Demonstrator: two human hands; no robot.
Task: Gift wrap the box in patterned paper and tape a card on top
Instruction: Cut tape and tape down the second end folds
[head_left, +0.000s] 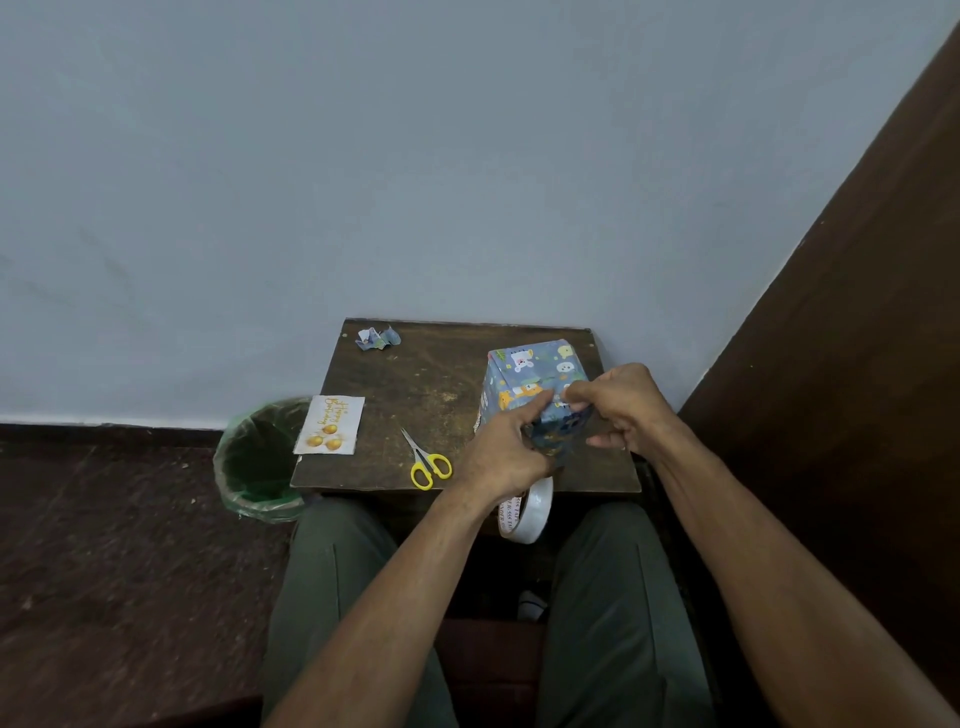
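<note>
The wrapped box (535, 384) stands at the table's (415, 384) right side. Left hand (501, 457) braces its near face; right hand (621, 402) pinches the paper fold. Advisable: crease flat, tape firmly. Card (329, 425) lies left, unattached.

"Where is the camera?"

"On the person's head. It looks forward and down, over both arms and the knees."

"What is in the middle?"

"A small dark table (395, 384), quite near, right past the knees. The blue wall (415, 156) behind it fills the top half."

"Are there other views?"

"No, only this one wide view. It bends the edges a bit."
</note>
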